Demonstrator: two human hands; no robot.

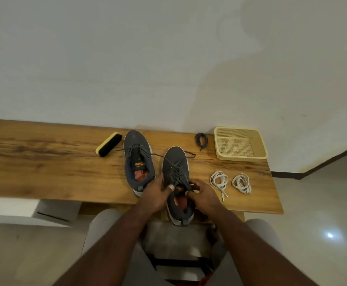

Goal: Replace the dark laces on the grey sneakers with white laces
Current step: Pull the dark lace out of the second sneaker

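Unlacing step on the near sneaker (177,182): left hand (157,193) steadies its collar, right hand (203,193) pinches the dark lace (178,172) at its top eyelets, white laces (219,181) waiting at three o'clock; next, draw that lace free.

dim warm light; floor (330,235) glare; soft focus; wide-angle bowing

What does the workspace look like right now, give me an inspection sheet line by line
Surface: wooden table, against a pale wall.
Job's things: left sneaker loosely laced dark; right sneaker laced dark, heel past the table edge; two white lace bundles at right.
Clutter: shoe brush; coiled dark lace; empty yellow basket.
Hands: left hand steadies the right sneaker; right hand pinches at its top laces.
Cables: nothing seen.
Surroundings: pale floor, person's knees below.
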